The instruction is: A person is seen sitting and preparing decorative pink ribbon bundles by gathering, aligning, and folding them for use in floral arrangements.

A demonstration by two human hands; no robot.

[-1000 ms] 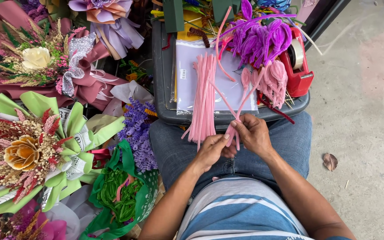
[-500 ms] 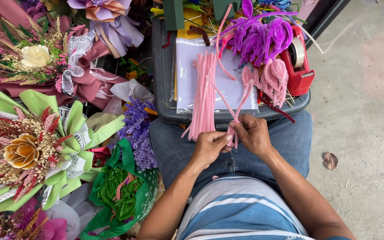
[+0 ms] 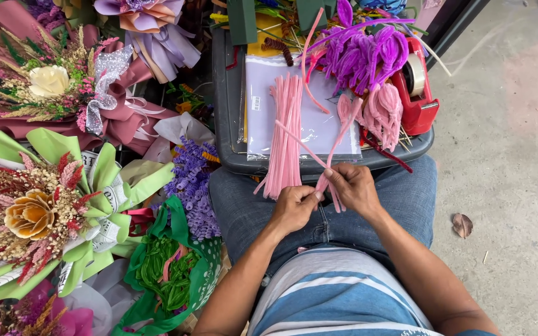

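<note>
As we look down from the head camera, we see a seated person's lap in blue jeans, with both hands meeting just above the knees. Our view shows the left hand (image 3: 292,205) curled closed, its fingers (image 3: 311,196) pinching the lower ends of a few pink fuzzy pipe cleaners (image 3: 330,163). We see the right hand (image 3: 353,186) closed around the same stems just beside it, the two hands touching. From that pinch the stems fan upward in crossing lines over a dark grey plastic tray (image 3: 224,106) that rests against the knees.

On this tray we find a straight bundle of pink pipe cleaners (image 3: 286,134) lying on a clear sleeve of pale lilac paper (image 3: 316,118), its lower end hanging over the tray's near rim. Behind it sits a cluster of purple pipe-cleaner flowers (image 3: 362,56), and at the tray's right end a red tape dispenser (image 3: 420,93).

To the left we see a bouquet wrapped in lime green paper (image 3: 45,211), a bouquet wrapped in dusty pink paper (image 3: 51,87), and a green bag of green pipe cleaners (image 3: 169,274). A dry brown leaf (image 3: 462,225) lies on the concrete floor at right.
</note>
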